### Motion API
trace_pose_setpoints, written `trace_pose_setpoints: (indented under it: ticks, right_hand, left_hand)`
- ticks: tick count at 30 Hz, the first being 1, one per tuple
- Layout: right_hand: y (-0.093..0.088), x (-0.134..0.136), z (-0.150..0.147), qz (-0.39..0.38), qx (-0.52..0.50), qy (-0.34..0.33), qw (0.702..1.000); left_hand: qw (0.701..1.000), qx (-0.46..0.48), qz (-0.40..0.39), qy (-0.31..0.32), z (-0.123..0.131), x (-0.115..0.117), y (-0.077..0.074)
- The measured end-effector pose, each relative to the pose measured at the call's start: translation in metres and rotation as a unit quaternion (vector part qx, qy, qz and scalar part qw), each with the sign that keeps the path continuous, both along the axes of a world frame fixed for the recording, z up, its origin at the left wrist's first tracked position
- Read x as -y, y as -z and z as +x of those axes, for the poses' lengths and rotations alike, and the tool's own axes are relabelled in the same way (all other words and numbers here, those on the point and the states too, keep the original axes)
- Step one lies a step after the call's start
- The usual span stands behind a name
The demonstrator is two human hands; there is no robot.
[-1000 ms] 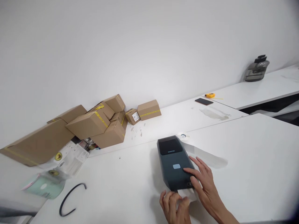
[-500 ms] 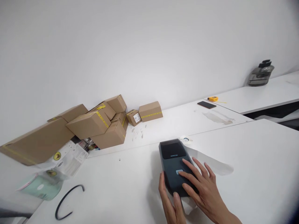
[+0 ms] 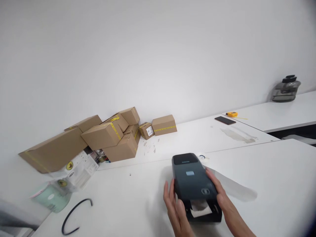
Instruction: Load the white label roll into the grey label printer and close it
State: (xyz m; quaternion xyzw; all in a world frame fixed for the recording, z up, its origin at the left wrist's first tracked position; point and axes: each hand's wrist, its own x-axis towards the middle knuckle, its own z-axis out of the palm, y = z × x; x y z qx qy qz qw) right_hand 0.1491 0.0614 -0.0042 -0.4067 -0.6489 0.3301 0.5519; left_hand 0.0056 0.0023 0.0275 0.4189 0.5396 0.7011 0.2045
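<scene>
A dark blue-grey label printer (image 3: 192,181) with a black window and a light blue button is between my hands at the table's front. Its near end gapes, and white paper shows inside the dark slot. My left hand (image 3: 176,209) holds the left side, fingers along the edge and thumb near the front corner. On the opposite side, my right hand (image 3: 222,197) is curled round the edge, some fingers hidden. A translucent white strip (image 3: 239,186) lies on the table to the printer's right. Behind it is a small white round piece with a blue arc (image 3: 202,157).
Several cardboard boxes (image 3: 101,135) are piled against the wall at left, beside clear packets and a mint-green pouch (image 3: 51,196). A black curved band (image 3: 70,214) lies front left. Farther back right are a phone (image 3: 225,120), a yellow tape measure (image 3: 232,114) and a dark bottle (image 3: 286,89).
My right hand has left the button and top face and now grips the right side. The printer's near end has opened or come into view, showing paper. The camera view has shifted slightly.
</scene>
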Motion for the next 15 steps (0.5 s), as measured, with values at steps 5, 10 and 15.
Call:
trace_pose_setpoints:
  ticks: [5,10,15]
  right_hand:
    - [-0.080,-0.049,-0.018,0.212,0.108,0.054,0.970]
    - [-0.128,-0.111,-0.038,0.218,0.117,0.108,0.963]
    - [-0.135,-0.127,-0.043,0.248,0.080,0.177,0.949]
  left_hand:
    - [0.996,0.086,-0.003,-0.001,-0.032,-0.055,-0.044]
    - [0.966,-0.124,-0.215,0.074,-0.044,-0.101,-0.027]
    - [0.928,-0.178,-0.310,0.099,-0.039,-0.108,-0.002]
